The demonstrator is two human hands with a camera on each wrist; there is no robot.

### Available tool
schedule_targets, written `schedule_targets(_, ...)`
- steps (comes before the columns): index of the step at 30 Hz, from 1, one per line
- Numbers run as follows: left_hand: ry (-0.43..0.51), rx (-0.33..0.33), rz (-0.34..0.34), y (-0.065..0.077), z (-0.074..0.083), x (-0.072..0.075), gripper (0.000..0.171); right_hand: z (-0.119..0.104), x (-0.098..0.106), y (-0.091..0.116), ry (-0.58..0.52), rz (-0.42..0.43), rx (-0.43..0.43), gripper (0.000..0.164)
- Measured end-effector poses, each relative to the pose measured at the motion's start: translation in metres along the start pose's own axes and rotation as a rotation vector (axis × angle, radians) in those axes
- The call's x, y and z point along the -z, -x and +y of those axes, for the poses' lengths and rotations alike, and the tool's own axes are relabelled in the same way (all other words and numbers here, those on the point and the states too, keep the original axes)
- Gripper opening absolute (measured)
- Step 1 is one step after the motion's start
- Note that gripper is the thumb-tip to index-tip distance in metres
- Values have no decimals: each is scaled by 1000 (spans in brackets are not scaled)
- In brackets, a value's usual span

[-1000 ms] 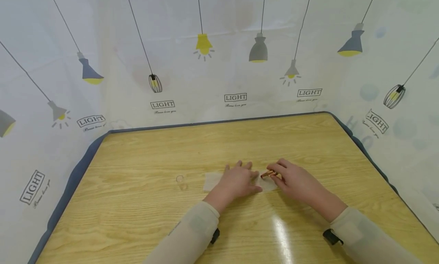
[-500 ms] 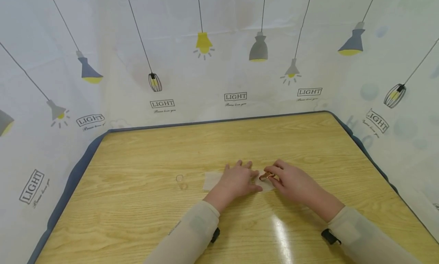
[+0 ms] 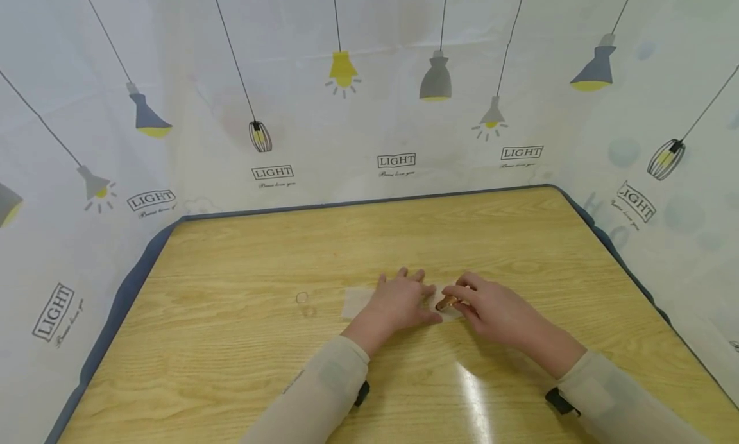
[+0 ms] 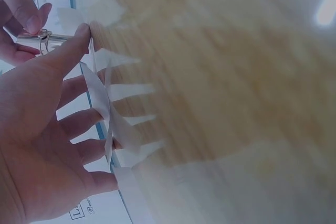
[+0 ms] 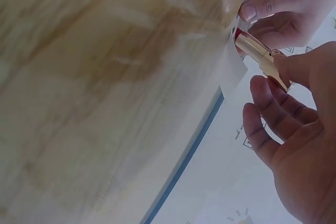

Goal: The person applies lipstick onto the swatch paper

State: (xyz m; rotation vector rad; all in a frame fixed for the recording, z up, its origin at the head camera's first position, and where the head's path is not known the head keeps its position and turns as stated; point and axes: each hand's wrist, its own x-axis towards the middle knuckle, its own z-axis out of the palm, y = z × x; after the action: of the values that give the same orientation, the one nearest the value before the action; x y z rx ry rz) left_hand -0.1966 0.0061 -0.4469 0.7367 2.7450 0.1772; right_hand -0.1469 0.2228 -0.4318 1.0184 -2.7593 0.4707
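Note:
A gold lipstick (image 3: 448, 301) with a red tip is pinched between the thumb and fingers of my right hand (image 3: 496, 306). Its tip (image 5: 238, 32) meets a strip of thin white paper (image 3: 356, 303) on the table, or sits just over it; I cannot tell which. Spread fingers of my left hand (image 3: 398, 303) rest on that paper and cover its middle, with the thumb close to the lipstick. In the left wrist view the paper (image 4: 97, 90) looks slightly lifted and creased near the fingertips. Whether the paper bears any mark is hidden.
Left of the paper lies a small clear round-edged thing (image 3: 303, 298), perhaps a transparent cap. The wooden table (image 3: 242, 367) is bounded by a blue edge and a printed cloth (image 3: 346, 129) at the back and sides.
My right hand has shifted the lipstick tip slightly left and toward me across the paper, and its tilt has varied. My left hand has stayed in place.

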Motion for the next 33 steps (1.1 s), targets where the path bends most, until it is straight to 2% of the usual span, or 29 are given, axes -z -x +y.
schedule_targets(6, 4, -3, 1, 1, 0, 0, 69, -1, 1, 0, 6, 6, 28, 33)
schedule_targets(11, 9, -5, 6, 1, -1, 0, 69, 1, 2, -2, 33, 0, 19, 35)
schedule_targets(22, 13, 4, -5, 1, 1, 3, 67, 9, 0, -5, 141, 11, -57, 38)
schedule_targets(33, 11, 7, -2, -1, 0, 1, 66, 21, 4, -2, 162, 1, -154, 42)
